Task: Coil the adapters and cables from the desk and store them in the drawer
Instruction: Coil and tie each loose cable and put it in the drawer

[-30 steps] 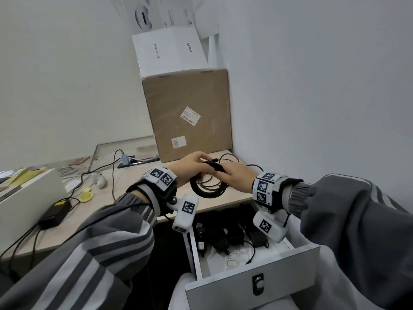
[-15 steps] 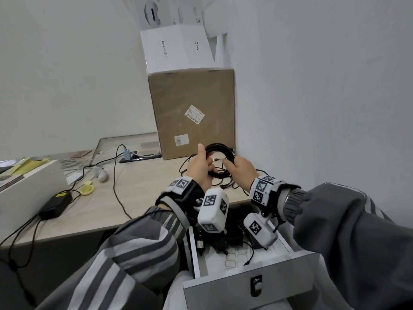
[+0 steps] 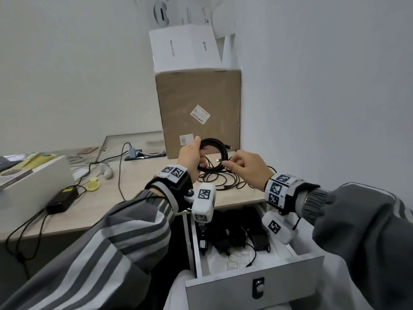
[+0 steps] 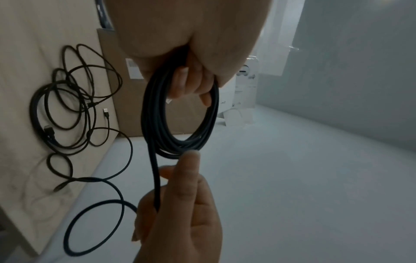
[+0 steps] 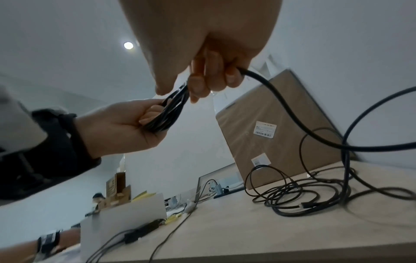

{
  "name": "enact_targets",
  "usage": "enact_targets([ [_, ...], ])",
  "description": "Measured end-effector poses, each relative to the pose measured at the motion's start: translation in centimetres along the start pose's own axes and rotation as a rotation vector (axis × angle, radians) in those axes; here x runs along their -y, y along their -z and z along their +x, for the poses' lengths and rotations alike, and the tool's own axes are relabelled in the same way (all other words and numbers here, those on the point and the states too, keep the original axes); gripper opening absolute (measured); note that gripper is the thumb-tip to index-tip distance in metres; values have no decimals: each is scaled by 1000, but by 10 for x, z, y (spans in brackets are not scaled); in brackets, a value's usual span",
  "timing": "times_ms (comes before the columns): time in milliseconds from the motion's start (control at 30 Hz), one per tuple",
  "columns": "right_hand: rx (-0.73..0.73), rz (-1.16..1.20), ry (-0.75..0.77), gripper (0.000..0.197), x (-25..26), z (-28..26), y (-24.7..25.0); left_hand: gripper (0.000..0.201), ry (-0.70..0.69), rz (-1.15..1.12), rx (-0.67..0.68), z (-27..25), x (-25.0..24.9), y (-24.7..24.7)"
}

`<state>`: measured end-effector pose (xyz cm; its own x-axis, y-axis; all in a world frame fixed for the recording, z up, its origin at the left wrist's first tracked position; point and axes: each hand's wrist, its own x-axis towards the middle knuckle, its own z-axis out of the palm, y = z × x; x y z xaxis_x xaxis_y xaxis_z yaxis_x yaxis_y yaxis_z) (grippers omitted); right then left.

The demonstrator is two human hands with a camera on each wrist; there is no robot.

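Note:
My left hand (image 3: 192, 157) grips a coil of black cable (image 3: 220, 151) held upright above the desk (image 3: 143, 186); the coil (image 4: 180, 115) hangs from my curled fingers. My right hand (image 3: 242, 168) pinches the loose strand of the same cable (image 5: 281, 99) just right of the coil, and the strand trails down to the desk. More loose black cables (image 3: 225, 182) lie tangled on the desk under my hands. The white drawer (image 3: 254, 285) stands open below, with several black adapters (image 3: 234, 236) inside.
A brown cardboard box (image 3: 199, 113) with a white box (image 3: 185, 48) on top stands in the desk's back corner against the wall. A power brick (image 3: 62, 198) with cords, a white box (image 3: 33, 177) and a yellow disc (image 3: 92, 186) occupy the left.
Both hands have risen from the desk with the coil, which now stands upright. My right hand has drawn a little to the right along the loose strand.

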<state>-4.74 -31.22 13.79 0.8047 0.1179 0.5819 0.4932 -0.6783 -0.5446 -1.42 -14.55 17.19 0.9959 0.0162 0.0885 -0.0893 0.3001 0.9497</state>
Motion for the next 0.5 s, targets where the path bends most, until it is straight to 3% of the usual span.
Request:
enact_targets([
  [100, 42, -1, 61, 36, -3, -3, -1, 40, -2, 26, 3, 1, 2, 3],
  [300, 246, -119, 55, 79, 0, 4, 12, 38, 15, 155, 123, 1, -10, 15],
  [367, 291, -196, 49, 81, 5, 7, 13, 38, 2, 235, 181, -2, -11, 15],
  [500, 289, -296, 76, 65, 12, 14, 13, 38, -26, 301, 232, -3, -17, 16],
])
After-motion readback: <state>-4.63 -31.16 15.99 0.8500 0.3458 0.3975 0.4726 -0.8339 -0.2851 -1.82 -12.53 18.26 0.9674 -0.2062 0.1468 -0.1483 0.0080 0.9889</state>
